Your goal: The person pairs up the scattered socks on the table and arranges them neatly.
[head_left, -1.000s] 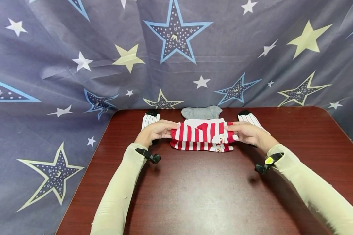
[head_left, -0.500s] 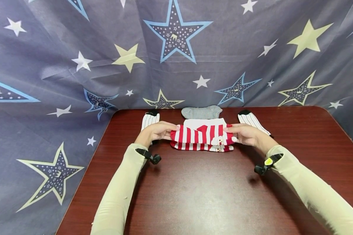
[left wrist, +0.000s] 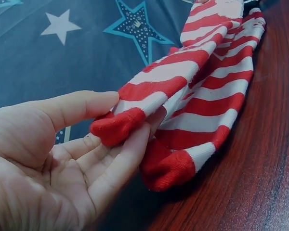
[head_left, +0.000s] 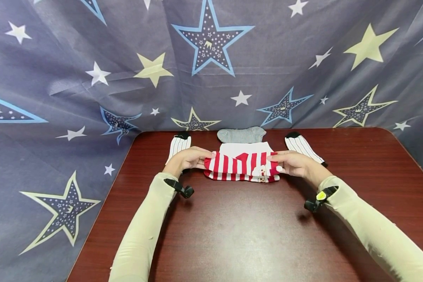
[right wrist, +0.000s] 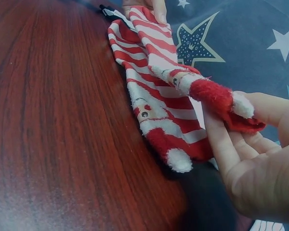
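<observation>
A red-and-white striped sock (head_left: pixel 229 163) with a Santa face is stretched level between both hands. My left hand (head_left: pixel 189 159) pinches its red toe end, thumb above and fingers beneath, as the left wrist view shows. At the other end, my right hand (head_left: pixel 295 164) pinches the sock near the fluffy Santa hat (right wrist: pixel 212 95). A matching striped sock (left wrist: pixel 202 113) lies on the table just under the held one, partly covered by it. Its own Santa face (right wrist: pixel 144 113) shows in the right wrist view.
A grey sock (head_left: pixel 241 135) lies at the table's back edge, behind the striped pair. White socks with black stripes lie on either side: one (head_left: pixel 179 145) behind my left hand, another (head_left: pixel 303 148) behind my right. A star-patterned curtain (head_left: pixel 211 94) hangs behind the brown table (head_left: pixel 246 231).
The held striped sock has come slightly down and toward me, overlapping more of the sock below. My right hand has shifted a little down and left; the left hand is nearly still.
</observation>
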The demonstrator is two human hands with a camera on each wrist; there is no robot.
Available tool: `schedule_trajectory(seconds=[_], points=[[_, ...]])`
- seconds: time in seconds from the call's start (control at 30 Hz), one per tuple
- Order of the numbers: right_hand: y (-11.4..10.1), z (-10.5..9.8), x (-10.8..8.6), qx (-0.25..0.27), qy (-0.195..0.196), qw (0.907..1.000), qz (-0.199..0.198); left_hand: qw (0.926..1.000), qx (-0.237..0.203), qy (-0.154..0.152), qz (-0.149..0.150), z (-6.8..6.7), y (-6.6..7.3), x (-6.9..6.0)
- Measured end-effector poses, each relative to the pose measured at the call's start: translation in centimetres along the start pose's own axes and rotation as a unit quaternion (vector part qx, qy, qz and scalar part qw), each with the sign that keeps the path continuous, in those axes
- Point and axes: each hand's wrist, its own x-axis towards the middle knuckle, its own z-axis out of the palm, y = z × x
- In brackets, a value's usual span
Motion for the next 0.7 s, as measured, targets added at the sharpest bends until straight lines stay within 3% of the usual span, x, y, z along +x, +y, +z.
schedule_trajectory(seconds=[0.43,0.7], points=[[0.38,-0.07,0.07,0.004,-0.007,1.0000,0.005,0.9995,0.023,0.021,0.001,0.44,-0.10,0.00],[0.42,-0.04,0.03,-0.001,-0.008,0.9999,0.007,0.9971,0.054,0.053,-0.003,0.57,-0.04,0.23]])
